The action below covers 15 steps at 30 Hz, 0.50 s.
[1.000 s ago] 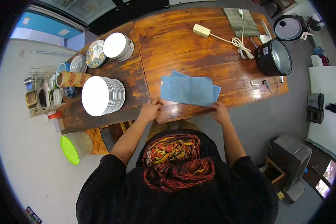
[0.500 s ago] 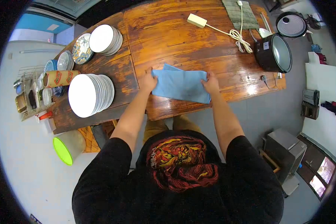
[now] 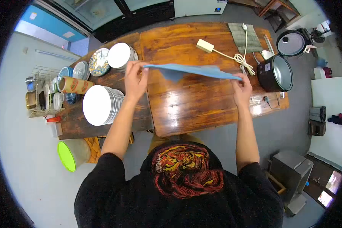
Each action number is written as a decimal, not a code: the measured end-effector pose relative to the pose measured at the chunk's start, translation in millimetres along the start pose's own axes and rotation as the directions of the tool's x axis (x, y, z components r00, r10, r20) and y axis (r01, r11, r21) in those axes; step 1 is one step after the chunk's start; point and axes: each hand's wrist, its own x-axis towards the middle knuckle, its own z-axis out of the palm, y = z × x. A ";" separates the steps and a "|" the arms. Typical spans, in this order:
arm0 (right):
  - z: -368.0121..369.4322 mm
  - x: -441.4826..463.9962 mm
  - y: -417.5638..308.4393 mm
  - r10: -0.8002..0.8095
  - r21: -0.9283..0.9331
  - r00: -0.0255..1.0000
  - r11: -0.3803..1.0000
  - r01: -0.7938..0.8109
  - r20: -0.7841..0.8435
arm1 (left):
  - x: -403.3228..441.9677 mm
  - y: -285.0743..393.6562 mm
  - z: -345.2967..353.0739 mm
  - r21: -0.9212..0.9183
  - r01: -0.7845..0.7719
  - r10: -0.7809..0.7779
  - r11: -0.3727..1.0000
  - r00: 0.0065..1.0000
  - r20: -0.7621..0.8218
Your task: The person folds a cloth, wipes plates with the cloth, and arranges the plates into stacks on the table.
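A blue cloth (image 3: 195,70) is stretched in the air above the wooden table (image 3: 186,106), seen nearly edge-on with a fold hanging beneath its left part. My left hand (image 3: 136,80) pinches its left end, near the plate stacks. Its right end is between the closed fingers of my right hand (image 3: 242,90), left of the black rice cooker (image 3: 266,76).
To the left are a tall stack of white plates (image 3: 97,105), a smaller stack (image 3: 119,56), patterned plates (image 3: 99,62) and a wire dish rack (image 3: 45,91). A power strip (image 3: 205,46) with its cord and a green cloth (image 3: 244,38) lie at the back.
The cloth has gone from lying on the table near its front edge to being held up and spread wide. Both my hands have risen and moved apart, gripping its ends.
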 end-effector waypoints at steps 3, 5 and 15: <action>-14.2 -3.3 -19.2 -0.317 -0.057 0.948 0.946 0.318 0.028 | -11.6 8.3 -22.9 0.053 -0.275 0.279 0.960 0.955 -0.099; -17.4 -14.7 -23.4 -0.319 -0.104 0.947 0.941 0.321 0.038 | -32.3 8.3 -28.2 0.048 -0.275 0.279 0.960 0.954 -0.114; -9.1 -127.4 144.2 -0.065 -0.462 0.882 0.832 0.306 0.468 | -218.2 -102.1 19.1 0.276 0.130 -0.250 0.952 0.850 0.464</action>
